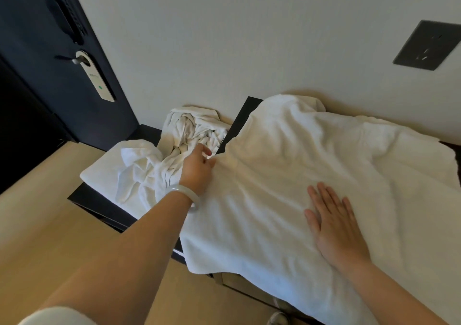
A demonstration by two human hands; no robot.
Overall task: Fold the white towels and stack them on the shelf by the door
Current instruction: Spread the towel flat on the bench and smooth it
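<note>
1. Step in hand: flattening one large white terry towel (299, 165) before its first fold. It lies spread under and around both hands, draped over the low dark shelf (99, 206) with its near edge hanging down toward the person.
2. The right hand (335, 227) lies flat on the towel's middle, fingers straight and slightly spread, pressing the cloth down.
3. The left hand (198, 172), with a pale green-white stone bangle (185, 196) at the wrist, reaches to the towel's left edge. Its fingers are bent there, and whether they pinch the hem or only touch it cannot be told. The two hands are well apart.
4. Just beyond the left hand's fingertips sits a crumpled heap of white towels (192, 132). To that hand's left lies another rumpled white towel (129, 165). By their look, both are unfolded.
5. Next move, as a judgement: grip the left edge firmly, carry it across toward the right hand, and keep the hems aligned. The remaining wrinkles call for smoothing first.
6. Farther to the left of the left hand stands the dark door (37, 95) with a white paper hanger (97, 80) on its handle.
7. Hidden or unclear: the towel covers most of the shelf top, the towel's right end is cut off by the frame, and no finished stack is visible.
</note>
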